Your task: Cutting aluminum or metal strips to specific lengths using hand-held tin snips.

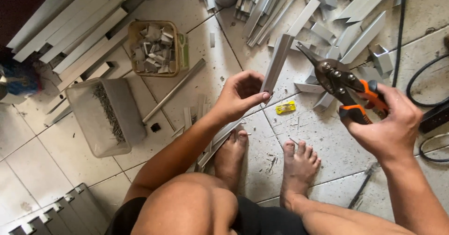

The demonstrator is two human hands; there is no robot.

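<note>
My left hand (239, 94) pinches the near end of a short grey metal channel strip (278, 62), which points up and away over the tiled floor. To its right my right hand (390, 122) grips the orange handles of tin snips (337, 78). The snips' dark jaws point toward the strip's far end and stand just right of it, apart from it. My bare feet (264, 157) rest on the tiles below both hands.
A basket of small cut metal pieces (156, 47) and a grey tray of nails (105, 115) sit at the left. Long grey channels (75, 26) lie top left, cut offcuts (346, 24) top right. Black cables (423, 87) run at right. A yellow tag (285, 107) lies near my feet.
</note>
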